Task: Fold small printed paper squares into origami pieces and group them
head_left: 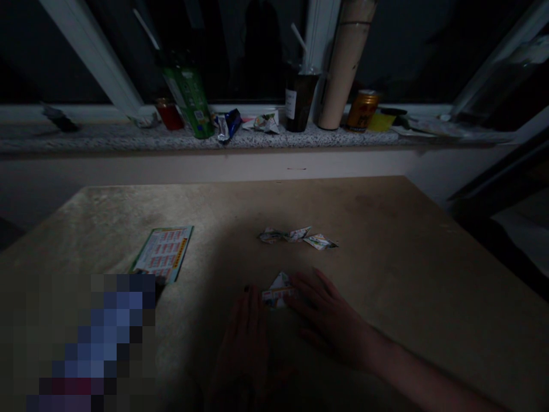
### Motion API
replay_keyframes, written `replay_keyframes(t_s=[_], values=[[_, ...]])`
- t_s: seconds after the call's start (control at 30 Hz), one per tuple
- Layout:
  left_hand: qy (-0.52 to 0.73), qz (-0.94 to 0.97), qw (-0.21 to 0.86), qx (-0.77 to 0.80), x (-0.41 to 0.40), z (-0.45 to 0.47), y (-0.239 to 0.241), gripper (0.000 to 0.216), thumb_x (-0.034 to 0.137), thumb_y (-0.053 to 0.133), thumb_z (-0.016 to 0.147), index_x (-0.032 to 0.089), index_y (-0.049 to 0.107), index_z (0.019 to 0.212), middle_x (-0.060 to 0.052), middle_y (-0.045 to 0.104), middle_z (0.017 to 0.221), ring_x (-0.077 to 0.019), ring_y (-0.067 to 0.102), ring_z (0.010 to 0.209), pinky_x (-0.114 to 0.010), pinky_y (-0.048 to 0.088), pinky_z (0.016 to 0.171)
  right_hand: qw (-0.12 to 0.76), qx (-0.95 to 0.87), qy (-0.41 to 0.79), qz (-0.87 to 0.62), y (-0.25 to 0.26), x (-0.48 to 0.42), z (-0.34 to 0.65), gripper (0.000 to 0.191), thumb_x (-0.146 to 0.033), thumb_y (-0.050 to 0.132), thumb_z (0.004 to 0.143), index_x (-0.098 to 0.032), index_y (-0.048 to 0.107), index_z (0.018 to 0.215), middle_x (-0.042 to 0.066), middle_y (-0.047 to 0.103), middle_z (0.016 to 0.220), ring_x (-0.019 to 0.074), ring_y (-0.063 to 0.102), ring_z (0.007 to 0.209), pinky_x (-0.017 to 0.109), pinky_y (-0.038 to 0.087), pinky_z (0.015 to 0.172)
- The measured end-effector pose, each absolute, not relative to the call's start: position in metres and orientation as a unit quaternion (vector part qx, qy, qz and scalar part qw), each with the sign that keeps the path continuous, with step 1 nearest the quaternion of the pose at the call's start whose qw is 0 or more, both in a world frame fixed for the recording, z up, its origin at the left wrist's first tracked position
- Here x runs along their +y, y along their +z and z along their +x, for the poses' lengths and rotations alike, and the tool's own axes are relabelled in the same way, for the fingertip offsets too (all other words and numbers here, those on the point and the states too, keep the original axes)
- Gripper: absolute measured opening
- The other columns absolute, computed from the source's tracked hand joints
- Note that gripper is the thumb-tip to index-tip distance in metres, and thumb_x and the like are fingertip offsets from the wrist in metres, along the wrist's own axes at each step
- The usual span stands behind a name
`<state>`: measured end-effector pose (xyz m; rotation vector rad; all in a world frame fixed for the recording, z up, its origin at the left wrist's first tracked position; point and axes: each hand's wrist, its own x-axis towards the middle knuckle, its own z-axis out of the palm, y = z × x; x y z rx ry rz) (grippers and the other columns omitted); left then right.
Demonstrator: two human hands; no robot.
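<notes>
A small piece of folded printed paper (pixel 279 289) lies on the table between my hands, its pointed end turned away from me. My left hand (pixel 246 329) rests flat with its fingers stretched out, the fingertips close to the paper's left edge. From the right, my right hand (pixel 330 320) reaches over with spread fingers, and its fingertips touch the paper's right side. Farther up the table, several small folded paper pieces (pixel 298 234) sit in a row. Shadow darkens both hands, so fine finger detail is hard to make out.
A printed sheet (pixel 164 252) lies on the table (pixel 377 229) to the left. Behind, the stone windowsill (pixel 150 137) carries a green bottle (pixel 193 103), a dark cup (pixel 300 103) with a straw, a tall tube (pixel 343 74) and a gold can (pixel 362 111). Pixelation covers the lower left.
</notes>
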<state>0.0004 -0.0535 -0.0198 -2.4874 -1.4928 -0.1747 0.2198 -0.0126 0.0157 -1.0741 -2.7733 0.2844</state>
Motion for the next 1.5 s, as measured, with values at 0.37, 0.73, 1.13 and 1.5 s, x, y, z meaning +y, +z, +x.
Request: replay_keyframes(t_s=[0.37,0.73,1.13,1.5], values=[[-0.067,-0.851,0.115,-0.507,-0.052,0.001,-0.014,0.095,0.071,0.034,0.072,-0.003,0.039,0.132,-0.026,0.039,0.137,-0.0393,0.024,0.131,-0.049,0.020,0.104,0.093,-0.924,0.098,-0.358,0.013,-0.011,0.221,0.052,-0.032,0.050,0.087,-0.023,0.036,0.136,0.009,0.025,0.148,0.0246,0.017,0.136,0.054,0.012,0.109],[-0.115,-0.893,0.135,-0.414,-0.051,0.011,-0.029,0.086,0.067,0.031,0.077,0.001,0.042,0.131,-0.022,0.045,0.134,-0.0318,0.038,0.125,-0.038,0.022,0.104,0.092,-0.923,0.094,-0.362,0.013,-0.012,0.220,0.053,-0.034,0.049,0.089,-0.025,0.031,0.139,0.009,0.024,0.148,0.0249,0.018,0.136,0.055,0.012,0.109],[-0.097,-0.885,0.102,-0.443,-0.044,0.008,-0.017,0.095,0.075,0.036,0.072,0.003,0.039,0.133,-0.024,0.037,0.138,-0.0345,0.034,0.127,-0.039,0.023,0.102,0.104,-0.922,0.080,-0.363,0.011,-0.013,0.219,0.055,-0.032,0.051,0.087,-0.024,0.033,0.138,0.010,0.029,0.146,0.0258,0.020,0.135,0.055,0.015,0.108],[-0.091,-0.882,0.062,-0.459,-0.045,0.009,-0.011,0.085,0.064,0.041,0.078,0.005,0.030,0.138,-0.021,0.033,0.142,-0.0333,0.030,0.130,-0.040,0.025,0.101,0.173,-0.884,0.017,-0.433,0.007,-0.007,0.223,0.035,-0.026,0.049,0.088,-0.019,0.054,0.121,0.010,0.047,0.135,0.0265,0.037,0.128,0.056,0.021,0.108]])
